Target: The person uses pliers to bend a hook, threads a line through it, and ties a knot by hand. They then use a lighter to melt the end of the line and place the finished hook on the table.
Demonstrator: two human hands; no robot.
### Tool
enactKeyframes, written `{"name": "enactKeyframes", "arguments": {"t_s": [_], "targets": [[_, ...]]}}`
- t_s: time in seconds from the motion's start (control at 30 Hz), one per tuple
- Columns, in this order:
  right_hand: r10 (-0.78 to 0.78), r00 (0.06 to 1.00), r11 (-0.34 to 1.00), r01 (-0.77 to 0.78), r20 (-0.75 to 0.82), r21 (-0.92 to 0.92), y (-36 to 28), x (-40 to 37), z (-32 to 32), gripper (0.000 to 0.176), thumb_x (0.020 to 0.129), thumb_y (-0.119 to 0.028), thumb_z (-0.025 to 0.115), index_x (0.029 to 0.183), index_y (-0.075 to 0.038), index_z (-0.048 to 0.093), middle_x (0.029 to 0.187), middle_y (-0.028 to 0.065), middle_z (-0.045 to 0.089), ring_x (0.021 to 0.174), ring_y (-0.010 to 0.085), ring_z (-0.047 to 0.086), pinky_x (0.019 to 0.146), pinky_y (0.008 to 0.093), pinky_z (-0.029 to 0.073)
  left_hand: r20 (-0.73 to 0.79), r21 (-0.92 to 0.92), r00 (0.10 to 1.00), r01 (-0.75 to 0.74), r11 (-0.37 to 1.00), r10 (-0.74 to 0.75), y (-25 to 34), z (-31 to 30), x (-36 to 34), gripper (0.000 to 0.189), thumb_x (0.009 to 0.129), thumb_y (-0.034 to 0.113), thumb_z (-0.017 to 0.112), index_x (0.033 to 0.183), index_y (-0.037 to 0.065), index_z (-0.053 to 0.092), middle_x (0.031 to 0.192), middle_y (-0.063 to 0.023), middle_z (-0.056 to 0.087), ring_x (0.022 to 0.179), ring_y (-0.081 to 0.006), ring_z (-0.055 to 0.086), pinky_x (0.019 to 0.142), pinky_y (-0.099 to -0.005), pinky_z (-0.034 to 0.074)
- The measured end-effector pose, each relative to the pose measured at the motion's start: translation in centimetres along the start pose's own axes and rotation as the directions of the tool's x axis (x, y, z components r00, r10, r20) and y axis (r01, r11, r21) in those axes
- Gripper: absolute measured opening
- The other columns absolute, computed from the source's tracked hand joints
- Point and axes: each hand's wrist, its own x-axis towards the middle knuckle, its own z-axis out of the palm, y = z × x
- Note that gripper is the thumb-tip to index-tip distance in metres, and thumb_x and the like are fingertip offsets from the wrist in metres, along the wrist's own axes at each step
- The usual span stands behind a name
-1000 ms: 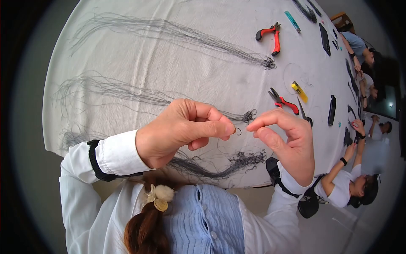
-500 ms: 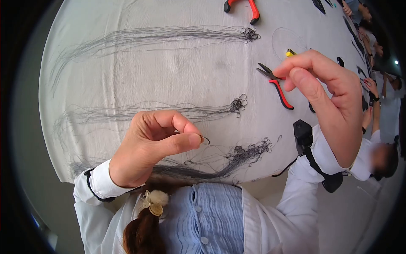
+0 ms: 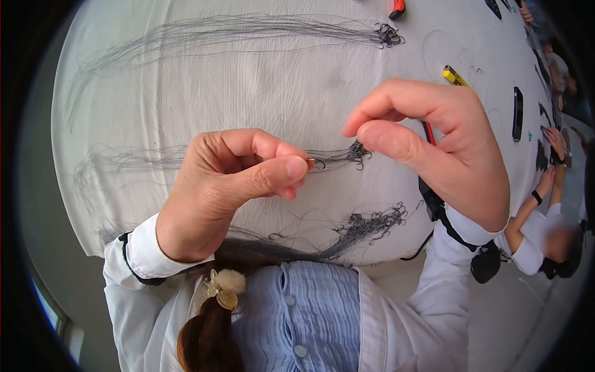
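while the left hand (image 3: pixel 229 186) pinches a small dark hook (image 3: pixel 315 163) tight between thumb and forefinger, with only its bend peeking past the fingertips, the work on the white surface (image 3: pixel 279 87) looks well under way. three bundles of like hooks on long grey strands lie spread out there: the far bundle (image 3: pixel 387 34) by the far edge, the middle bundle (image 3: pixel 358 152) just beyond the held hook, and the near bundle (image 3: pixel 372 224) close to the person's chest. judging from that, many hooks are dealt with and this one is the piece in hand, held above the surface between the middle and near bundles and apart from both. the left hand is curled into a loose fist, wrist bent, thumb pointing right. the right hand (image 3: pixel 446 149) is raised a little to the right and farther off, palm side turned toward the camera. its forefinger and thumb are pressed together at the tips while the other fingers curve behind; whether a fine strand is caught between them is too thin to tell. the two hands are near but not touching. a yellow tool (image 3: pixel 454 75) and a black slab (image 3: pixel 517 105) lie at the far right, a red handle (image 3: pixel 396 8) shows at the far edge, and another person's arm (image 3: pixel 545 183) reaches in at the right.
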Motion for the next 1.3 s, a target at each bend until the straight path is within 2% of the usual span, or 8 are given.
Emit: {"name": "enactKeyframes", "arguments": {"t_s": [0.1, 0.37, 0.43, 0.63, 0.7, 1.13, 1.23, 1.3], "targets": [[-0.013, 0.994, 1.0, 0.012, 0.109, 0.011, 0.0, 0.4, 0.9, 0.011, 0.08, -0.009, 0.061, 0.08, 0.002, 0.062, 0.071, 0.0044, 0.061, 0.065, 0.0102, 0.056, 0.061, 0.0215, 0.043, 0.013, -0.022, 1.0, -0.003, 1.0, 0.004, 0.1, 0.0, 0.1, 0.012, 0.081, 0.013, 0.067, 0.085, 0.002, 0.065, 0.077, -0.0048, 0.065, 0.069, -0.0102, 0.059, 0.068, -0.0245, 0.047], [-0.01, 0.995, 0.996, 0.0, 0.103, 0.089, 0.4, 0.9, 2.3, 0.009, 0.079, -0.006, 0.062, 0.076, 0.002, 0.061, 0.071, 0.0046, 0.061, 0.067, 0.0096, 0.057, 0.064, 0.022, 0.044, 0.026, 0.022, 0.999, -0.042, 0.999, 0.042, -0.3, -0.2, 0.1, 0.012, 0.084, 0.015, 0.064, 0.087, 0.004, 0.062, 0.077, -0.004, 0.064, 0.07, -0.011, 0.06, 0.068, -0.0251, 0.049], [-0.029, 0.993, 0.995, 0.018, 0.117, 0.094, 0.5, 1.1, 2.1, 0.009, 0.079, -0.006, 0.062, 0.077, 0.002, 0.061, 0.071, 0.0045, 0.061, 0.068, 0.0092, 0.057, 0.064, 0.0221, 0.045, 0.043, -0.085, 0.997, 0.066, 0.994, -0.063, 0.0, -0.1, 0.1, 0.012, 0.085, 0.015, 0.063, 0.091, 0.004, 0.063, 0.079, -0.0044, 0.064, 0.072, -0.0114, 0.061, 0.071, -0.0251, 0.05], [0.077, 0.976, 0.964, -0.125, 0.203, 0.235, 0.2, 0.9, 1.2, 0.012, 0.084, -0.008, 0.057, 0.083, 0.003, 0.061, 0.074, 0.0055, 0.062, 0.07, 0.0096, 0.057, 0.067, 0.0229, 0.046, 0.157, -0.186, 0.986, 0.089, 0.978, -0.06, 0.1, -0.1, 0.3, 0.016, 0.087, 0.016, 0.06, 0.096, 0.002, 0.062, 0.085, -0.0044, 0.064, 0.076, -0.0114, 0.062, 0.078, -0.0276, 0.051], [0.104, 0.988, 0.937, -0.137, 0.117, 0.32, 0.2, 0.8, 1.7, 0.014, 0.082, -0.01, 0.058, 0.078, 0.003, 0.061, 0.066, 0.0035, 0.061, 0.066, 0.0068, 0.056, 0.059, 0.0222, 0.043, 0.176, -0.216, 0.984, 0.079, 0.973, -0.04, -0.3, -0.3, 0.4, 0.017, 0.088, 0.016, 0.059, 0.097, 0.002, 0.061, 0.086, -0.0042, 0.063, 0.077, -0.0114, 0.061, 0.079, -0.0279, 0.051], [0.102, 0.993, 0.951, -0.114, 0.058, 0.288, -0.9, 0.7, 1.9, 0.007, 0.079, -0.004, 0.059, 0.077, 0.003, 0.06, 0.068, 0.0023, 0.061, 0.067, 0.0062, 0.056, 0.063, 0.0216, 0.044, 0.251, -0.285, 0.968, 0.082, 0.955, -0.008, -0.3, -0.4, 0.1, 0.018, 0.089, 0.017, 0.057, 0.099, 0.002, 0.059, 0.084, -0.0035, 0.062, 0.08, -0.0112, 0.061, 0.081, -0.0285, 0.05], [0.069, 0.997, 0.975, -0.061, -0.028, 0.215, -1.3, 0.5, 2.0, 0.004, 0.076, -0.001, 0.06, 0.074, 0.002, 0.06, 0.066, 0.0029, 0.06, 0.065, 0.0071, 0.056, 0.063, 0.0214, 0.043, 0.23, -0.266, 0.973, 0.032, 0.963, 0.032, 0.1, -0.2, -0.1, 0.017, 0.089, 0.017, 0.058, 0.098, 0.002, 0.06, 0.084, -0.0037, 0.062, 0.08, -0.0112, 0.061, 0.08, -0.0291, 0.05], [-0.08, 0.987, 0.996, 0.085, -0.138, 0.034, -1.4, 0.5, 2.2, 0.003, 0.071, 0.0, 0.063, 0.072, -0.001, 0.061, 0.064, 0.0027, 0.06, 0.061, 0.0097, 0.056, 0.067, 0.023, 0.043, 0.229, -0.232, 0.97, -0.02, 0.973, 0.075, 0.0, -0.4, -0.1, 0.017, 0.088, 0.017, 0.059, 0.097, 0.003, 0.06, 0.085, -0.0038, 0.062, 0.081, -0.0112, 0.061, 0.08, -0.0292, 0.05]]}}
